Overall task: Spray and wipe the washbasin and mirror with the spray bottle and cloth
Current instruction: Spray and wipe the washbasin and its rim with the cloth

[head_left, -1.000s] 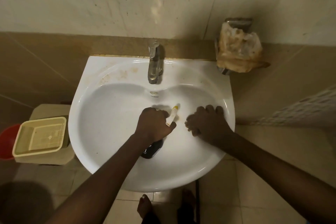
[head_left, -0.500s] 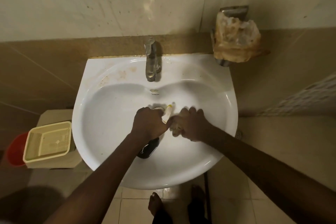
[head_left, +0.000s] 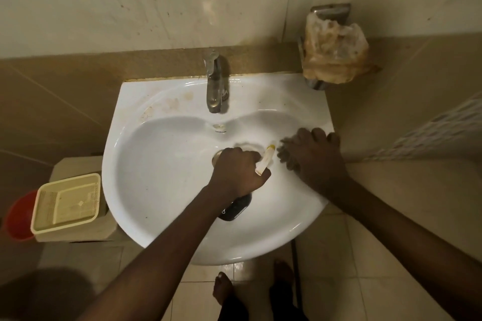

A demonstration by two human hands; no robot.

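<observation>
The white washbasin [head_left: 156, 216] hangs on a tiled wall, with a steel tap [head_left: 214, 86] at its back. Brown stains mark the rim left of the tap. My left hand [head_left: 237, 174] grips the spray bottle [head_left: 264, 161] over the drain. Its white and yellow nozzle points up and right, and its dark body sticks out below my wrist. My right hand [head_left: 313, 159] is blurred on the bowl's right slope near the rim. Its fingers curl over the cloth, which is almost hidden beneath it. No mirror is in view.
A wall holder covered by a crumpled brownish plastic bag [head_left: 336, 54] hangs just right of the basin's back corner. A cream plastic basket [head_left: 66, 203] sits on a box at the left, beside a red bucket [head_left: 18, 216]. My bare feet [head_left: 224, 292] stand on the tiled floor below.
My right hand slid left to meet the left hand, then swept back right and up the bowl's slope. The left hand kept the bottle over the drain.
</observation>
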